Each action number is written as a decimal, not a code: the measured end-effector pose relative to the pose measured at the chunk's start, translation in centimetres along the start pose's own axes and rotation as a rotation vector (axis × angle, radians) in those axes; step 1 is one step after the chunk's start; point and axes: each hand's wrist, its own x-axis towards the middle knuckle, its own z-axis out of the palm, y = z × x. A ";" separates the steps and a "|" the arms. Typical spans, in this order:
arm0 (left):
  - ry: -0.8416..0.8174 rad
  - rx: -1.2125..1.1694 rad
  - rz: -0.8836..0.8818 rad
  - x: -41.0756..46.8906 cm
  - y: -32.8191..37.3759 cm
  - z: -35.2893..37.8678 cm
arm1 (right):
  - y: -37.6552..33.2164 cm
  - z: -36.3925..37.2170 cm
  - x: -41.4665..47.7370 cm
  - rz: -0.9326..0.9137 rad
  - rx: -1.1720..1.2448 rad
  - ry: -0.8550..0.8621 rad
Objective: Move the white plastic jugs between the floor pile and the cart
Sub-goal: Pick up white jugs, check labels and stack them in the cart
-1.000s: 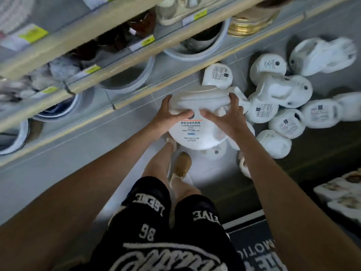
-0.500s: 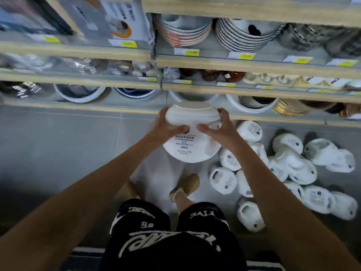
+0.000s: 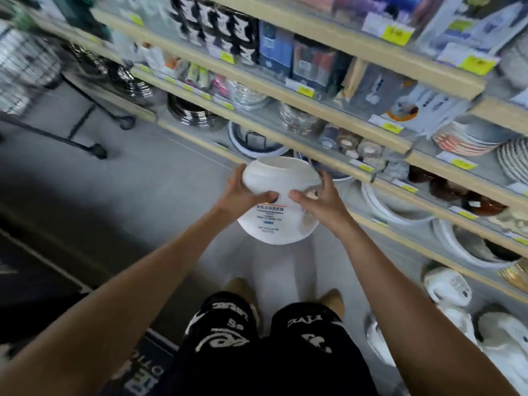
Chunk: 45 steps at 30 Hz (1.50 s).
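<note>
I hold one white plastic jug (image 3: pixel 278 201) in front of me at about waist height, its printed label facing me. My left hand (image 3: pixel 243 192) grips its left side and my right hand (image 3: pixel 317 200) grips its right side, thumbs on the front. The floor pile of white jugs (image 3: pixel 448 290) lies at the lower right beside the shelving. A wire cart (image 3: pixel 25 67) on black legs with wheels stands at the far left, blurred.
Wooden store shelves (image 3: pixel 314 110) run diagonally across the top and right, stacked with bowls, plates and boxed goods with yellow price tags. Grey floor stretches ahead. A dark printed mat (image 3: pixel 37 281) lies at the lower left by my feet.
I have turned left with the jug held in both hands. The floor pile has slid to the lower right of the view and the cart has come into sight at the left.
</note>
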 end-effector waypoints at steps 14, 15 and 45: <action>0.433 -0.323 -0.125 3.7 -3.2 -25.5 | -15.2 22.4 10.7 -0.298 -0.176 -0.271; 0.451 -0.350 -0.144 4.2 -3.1 -27.2 | -16.3 23.9 11.9 -0.307 -0.207 -0.304; 0.860 -0.525 -0.179 11.9 -6.4 -76.6 | -47.3 72.4 29.8 -0.347 -0.495 -0.820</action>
